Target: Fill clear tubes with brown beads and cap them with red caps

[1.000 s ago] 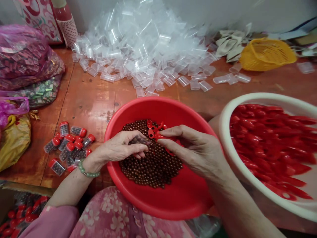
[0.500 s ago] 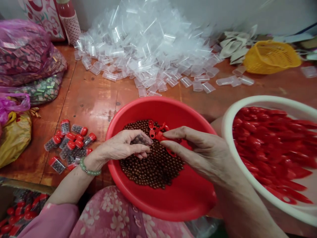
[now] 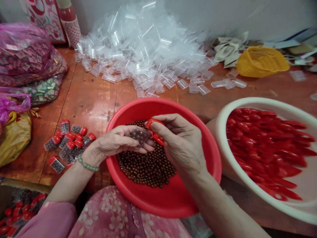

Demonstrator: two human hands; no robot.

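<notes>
Over a red plastic basin [image 3: 158,107] my left hand [image 3: 116,140] is shut on a small transparent plastic tube [image 3: 140,136] holding dark brown beads. My right hand [image 3: 180,140] pinches a red plastic piece [image 3: 155,132], partly hidden by the fingers, right beside the tube's end. The two hands nearly touch. Below them, a layer of round brown beads [image 3: 146,168] lies in the basin.
Capped bead-filled tubes [image 3: 68,143] lie left of the basin on the orange-brown table [image 3: 99,99]. A white basin [image 3: 247,102] of red spoon-shaped pieces stands right. Behind lie a heap of transparent tubes [image 3: 138,59], a yellow basket [image 3: 262,62] and full plastic bags [image 3: 24,56].
My right hand has turned and risen, carrying the red piece to the tube's end. My left hand has tilted the tube upward.
</notes>
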